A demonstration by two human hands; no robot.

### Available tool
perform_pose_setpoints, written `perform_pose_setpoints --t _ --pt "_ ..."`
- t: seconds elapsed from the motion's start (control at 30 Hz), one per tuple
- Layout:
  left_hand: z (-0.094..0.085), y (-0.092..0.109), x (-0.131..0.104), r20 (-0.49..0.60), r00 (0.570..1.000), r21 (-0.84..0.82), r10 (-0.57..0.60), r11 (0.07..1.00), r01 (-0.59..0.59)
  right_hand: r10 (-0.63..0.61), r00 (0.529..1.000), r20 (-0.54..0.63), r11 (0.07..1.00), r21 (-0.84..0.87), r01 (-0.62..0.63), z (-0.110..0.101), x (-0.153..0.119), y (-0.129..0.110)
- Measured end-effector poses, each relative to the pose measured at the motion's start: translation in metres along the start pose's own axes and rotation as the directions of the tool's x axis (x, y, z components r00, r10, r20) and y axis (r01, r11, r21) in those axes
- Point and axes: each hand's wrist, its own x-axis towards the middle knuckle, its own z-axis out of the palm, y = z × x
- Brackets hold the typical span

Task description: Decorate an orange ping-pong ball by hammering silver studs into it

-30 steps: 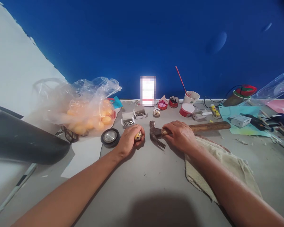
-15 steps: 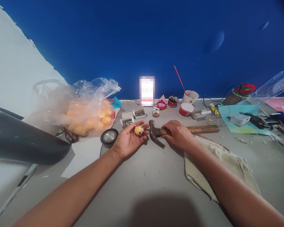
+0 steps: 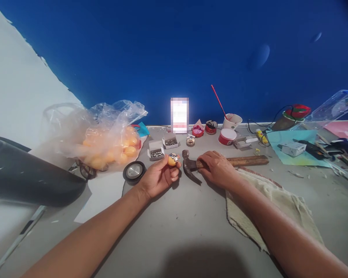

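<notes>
I have the left hand (image 3: 158, 177) pinching the studded yellow ball (image 3: 172, 160), just left of the hammer (image 3: 237, 161). Right hand (image 3: 217, 168) grips its handle near the head, likely for control. Open box (image 3: 156, 145) of studs sits just far of the left hand, presumably for reach.

Yellow ball (image 3: 172, 161) and claw hammer (image 3: 245, 160) in hand, mid-frame.
At centre, the left hand (image 3: 158, 175) holds the ball, silver dots on its upper side, in its fingertips; just right, the right hand (image 3: 216, 168) grips the hammer's handle near the head. Two small open boxes (image 3: 156, 155) of metal pieces sit just above the left hand, a black-rimmed disc (image 3: 134, 172) beside its wrist, a pale cloth (image 3: 281, 216) at lower right.
</notes>
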Motion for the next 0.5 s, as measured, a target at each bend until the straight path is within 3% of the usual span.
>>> perform_pose_setpoints --t 0.17,0.3,0.37,0.5 --pt "-0.005 -0.001 0.002 0.07 0.988 0.099 -0.137 0.987 0.13 -0.026 0.999 -0.019 0.998 0.061 0.027 0.001 -0.001 0.005" --pt "-0.003 -0.001 0.0 0.187 0.967 0.24 -0.172 0.963 0.125 -0.084 0.982 -0.168 0.971 0.208 0.118 -0.007 0.008 0.002" --pt "0.0 0.0 -0.001 0.195 0.964 0.301 -0.181 0.946 0.117 -0.142 0.967 -0.213 0.968 0.176 0.181 -0.018 0.019 -0.011" --pt "0.006 -0.002 -0.003 0.176 0.966 0.382 -0.188 0.918 0.109 -0.237 0.963 -0.13 0.972 -0.04 0.233 -0.04 0.053 -0.056"
